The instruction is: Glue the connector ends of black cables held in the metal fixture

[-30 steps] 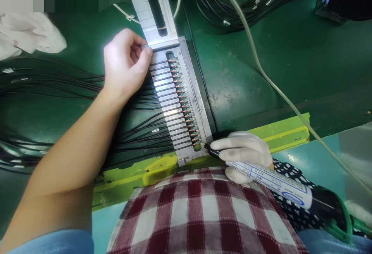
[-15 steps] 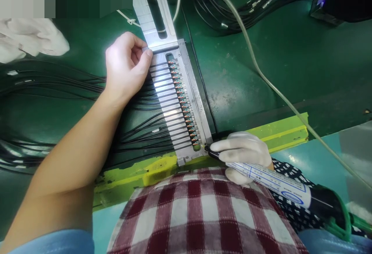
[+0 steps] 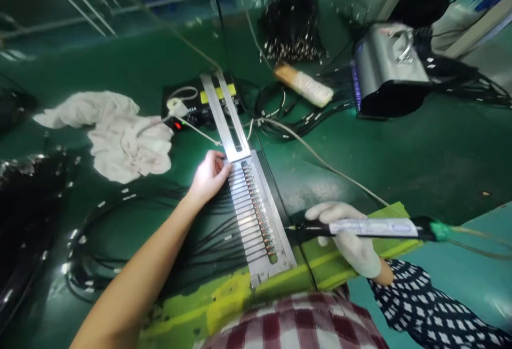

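Observation:
My bare left hand (image 3: 210,178) is closed at the upper left corner of a flat metal fixture (image 3: 274,216), thumb on its edge. Thin black cables (image 3: 218,229) run under that wrist and lie in the fixture side by side, their stripped coppery ends lined up along a slot. A slotted metal frame (image 3: 221,117) extends from the fixture's far end. In my gloved right hand (image 3: 354,250) is a labelled dispensing syringe (image 3: 376,226) with a green end and tubing. Its thin tip points left, close to the fixture's right rail; whether it touches is blurred.
A white cloth (image 3: 132,146) lies at left beside a black control box (image 3: 196,109) with a red display. Further back are a brush (image 3: 304,88), a metal machine (image 3: 392,66) and a cable bundle (image 3: 292,24). A pale hose (image 3: 328,165) crosses the green table.
The view has tilted up and shows more table. The syringe has swung nearly level, its tip shifting from the fixture's near end up along the right rail. My left hand keeps to the same corner.

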`<move>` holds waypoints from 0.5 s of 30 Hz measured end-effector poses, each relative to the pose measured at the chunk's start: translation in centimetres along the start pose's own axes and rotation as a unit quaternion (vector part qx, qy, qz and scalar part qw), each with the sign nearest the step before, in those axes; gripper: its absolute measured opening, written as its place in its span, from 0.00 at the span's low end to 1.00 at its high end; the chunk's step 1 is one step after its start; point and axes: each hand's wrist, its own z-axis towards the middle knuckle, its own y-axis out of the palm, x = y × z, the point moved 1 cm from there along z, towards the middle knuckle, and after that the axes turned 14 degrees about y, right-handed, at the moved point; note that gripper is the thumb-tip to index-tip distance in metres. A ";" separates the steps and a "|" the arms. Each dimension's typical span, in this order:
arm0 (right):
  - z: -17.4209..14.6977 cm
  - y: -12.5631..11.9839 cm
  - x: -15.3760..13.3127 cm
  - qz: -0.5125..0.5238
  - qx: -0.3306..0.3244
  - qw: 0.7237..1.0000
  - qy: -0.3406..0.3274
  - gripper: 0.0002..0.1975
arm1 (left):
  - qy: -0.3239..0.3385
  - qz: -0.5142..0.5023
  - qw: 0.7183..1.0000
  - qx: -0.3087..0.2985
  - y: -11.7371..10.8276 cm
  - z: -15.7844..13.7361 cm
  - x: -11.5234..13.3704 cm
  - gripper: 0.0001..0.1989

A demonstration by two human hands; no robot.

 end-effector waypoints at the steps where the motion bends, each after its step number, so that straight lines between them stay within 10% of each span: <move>1: 0.9 -0.8 -0.6 0.039 0.028 0.999 0.007 0.10 | 0.017 0.057 0.998 -0.036 -0.7 0.2 1.1 0.14; 6: 6.6 -5.3 -3.0 0.190 0.129 0.973 -0.032 0.26 | 0.183 0.221 0.954 -0.081 -1.8 4.4 9.3 0.13; 15: 8.2 -10.8 -3.0 0.424 0.155 0.892 0.011 0.20 | 0.332 0.244 0.907 -0.087 7.7 22.5 16.8 0.28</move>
